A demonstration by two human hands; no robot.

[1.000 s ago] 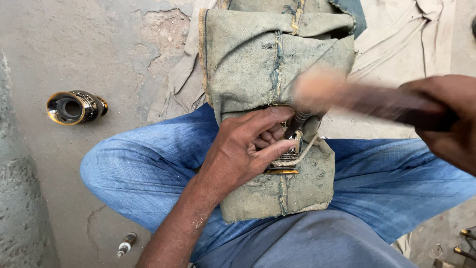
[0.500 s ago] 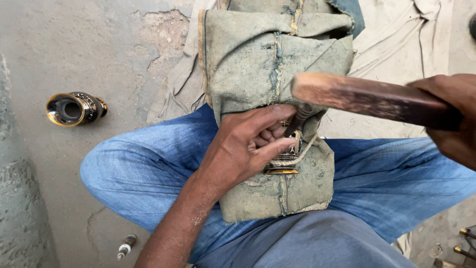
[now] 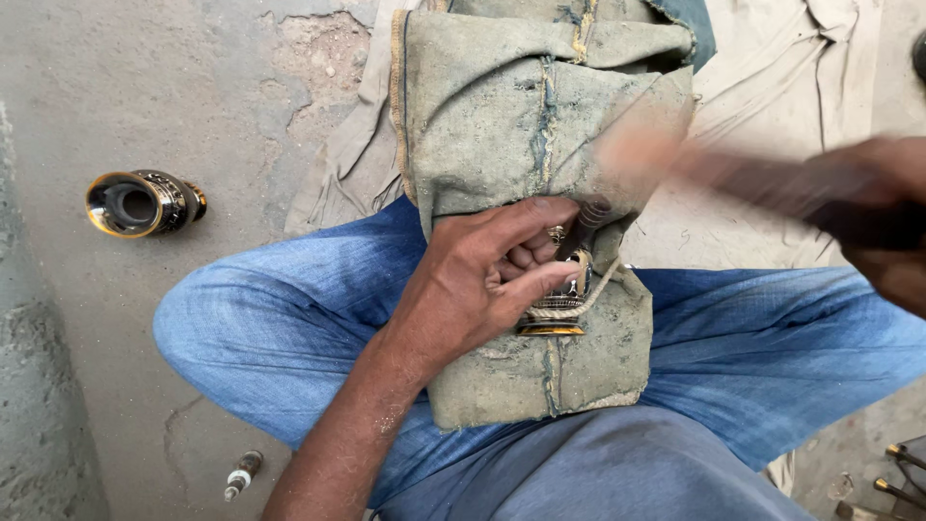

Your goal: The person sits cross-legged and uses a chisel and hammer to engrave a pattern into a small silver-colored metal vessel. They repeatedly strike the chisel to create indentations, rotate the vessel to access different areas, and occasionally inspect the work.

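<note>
My left hand (image 3: 482, 275) is curled around a small brass-coloured metal piece (image 3: 558, 309) and a thin dark tool (image 3: 584, 227) standing on it. Both rest on a folded greenish sackcloth pad (image 3: 521, 116) laid over my crossed legs in blue jeans (image 3: 289, 318). My right hand (image 3: 883, 217) at the right edge grips a wooden stick-like mallet (image 3: 694, 164), blurred with motion, its far end hovering just above and right of the dark tool. Most of the metal piece is hidden under my left fingers.
A dark vase-shaped metal vessel with a gold rim (image 3: 140, 203) lies on its side on the concrete floor at the left. A small cylindrical bit (image 3: 241, 475) lies by my left knee. Pale cloth (image 3: 791, 77) covers the ground behind. Metal tools (image 3: 897, 473) poke in at bottom right.
The wooden mallet in my right hand has swung: it was raised and sharp half a second ago and is now blurred and lower, near the dark tool. My left hand has stayed in place.
</note>
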